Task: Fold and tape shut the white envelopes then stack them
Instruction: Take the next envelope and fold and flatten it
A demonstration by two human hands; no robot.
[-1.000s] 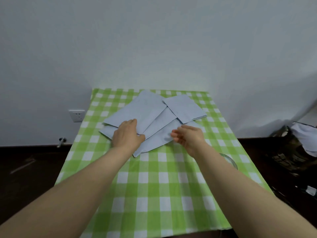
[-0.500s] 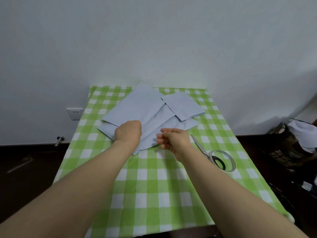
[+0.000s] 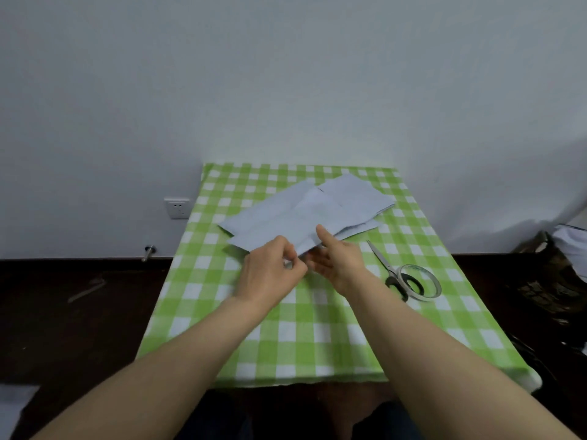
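Several white envelopes point(image 3: 305, 214) lie overlapping on the far half of the green checked tablecloth point(image 3: 317, 338). My left hand point(image 3: 270, 274) pinches the near corner of the top envelope point(image 3: 279, 230) between thumb and fingers. My right hand point(image 3: 338, 262) holds the same near edge, thumb on top and fingers beneath it. That corner is lifted slightly off the cloth. A clear tape roll point(image 3: 419, 282) and scissors point(image 3: 386, 265) lie to the right of my right hand.
The table stands against a white wall with a socket point(image 3: 177, 208) at the left. A dark bag point(image 3: 552, 281) sits on the floor at the right. Dark floor lies on both sides of the table.
Both hands drew back from lying on the pile and came together at the near corner of the top envelope, which now lifts. The camera view shifted left, uncovering the tape and scissors.
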